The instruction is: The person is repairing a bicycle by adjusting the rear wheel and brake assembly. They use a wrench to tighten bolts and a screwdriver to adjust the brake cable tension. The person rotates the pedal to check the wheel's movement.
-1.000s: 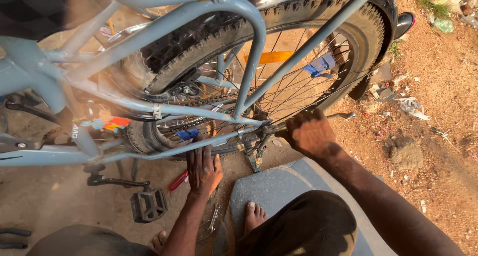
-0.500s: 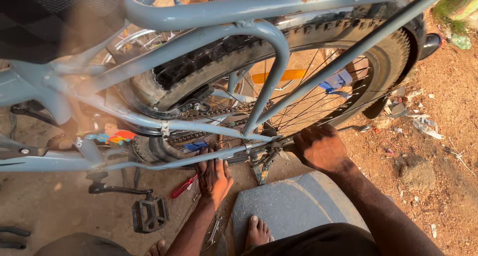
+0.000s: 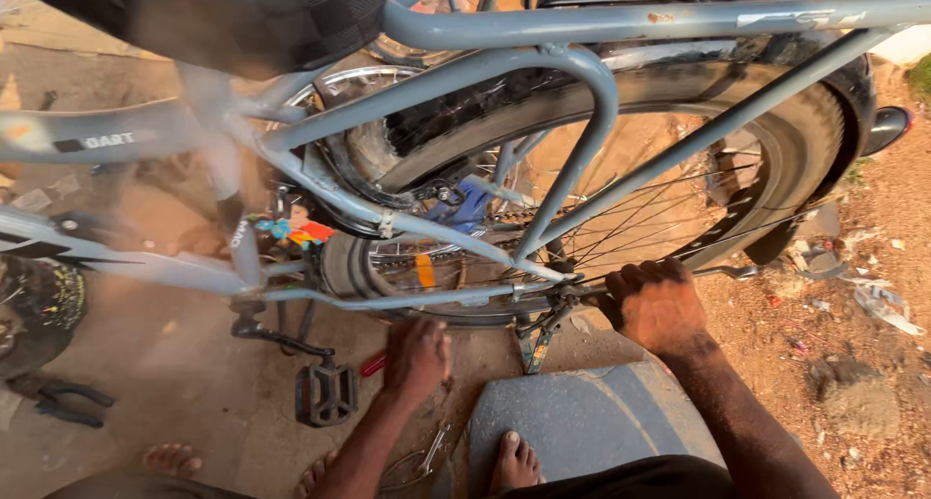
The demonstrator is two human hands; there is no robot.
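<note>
- Bicycle (image 3: 601, 101), grey-blue, stands on bare dirt just in front of both hands, its rear wheel (image 3: 776, 160) above and ahead of the right hand.
- Right hand (image 3: 658, 303) is closed in a fist around something at the rear axle, probably a tool; what it grips is hidden. If that grip slips, the knuckles could hit the spokes (image 3: 640, 227) or chain (image 3: 427, 257) just beside them.
- Left hand (image 3: 417, 355) reaches down to the ground under the frame, fingers curled over a red-handled tool (image 3: 373, 365); whether it grips it, I cannot tell.
- Pedal (image 3: 326, 394) hangs left of the left hand; a swing could strike the wrist.
- 2 bare feet sit near the hands, 1 on a grey slab (image 3: 621, 421); a tipping bicycle or dropped tool could land on them.
</note>
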